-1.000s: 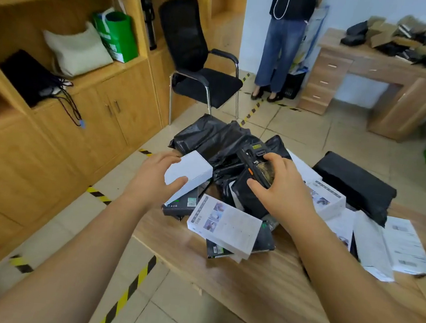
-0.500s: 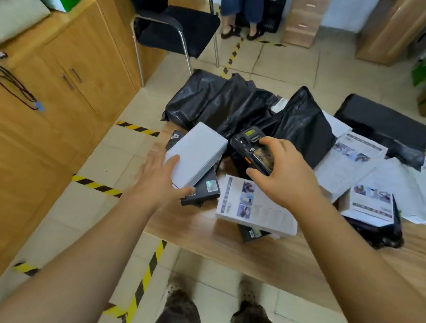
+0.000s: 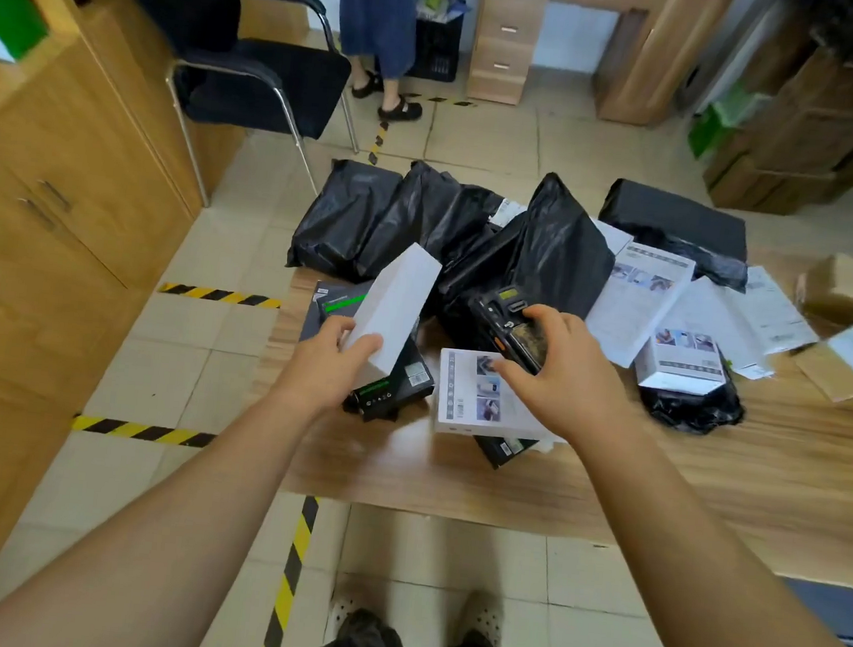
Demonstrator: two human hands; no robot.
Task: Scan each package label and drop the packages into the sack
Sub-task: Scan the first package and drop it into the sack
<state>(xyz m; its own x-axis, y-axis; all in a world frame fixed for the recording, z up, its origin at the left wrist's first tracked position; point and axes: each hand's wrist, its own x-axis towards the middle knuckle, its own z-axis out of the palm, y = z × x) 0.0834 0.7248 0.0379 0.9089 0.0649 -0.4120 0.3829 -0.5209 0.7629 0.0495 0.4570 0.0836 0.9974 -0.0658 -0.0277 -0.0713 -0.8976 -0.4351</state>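
Mid-frame, left hand (image 3: 324, 373) grips a smooth white box (image 3: 394, 312), tilted; right hand (image 3: 569, 382) clasps a black scanner (image 3: 509, 325) over the wood-grain bench (image 3: 709, 482).

I see a tabletop (image 3: 710, 477) of smooth, grained wood with a slight sheen. The bags (image 3: 549, 251) are glossy, crinkled black plastic. The box (image 3: 394, 310) in my left hand looks like matt white card. The scanner (image 3: 507, 325) is black plastic.
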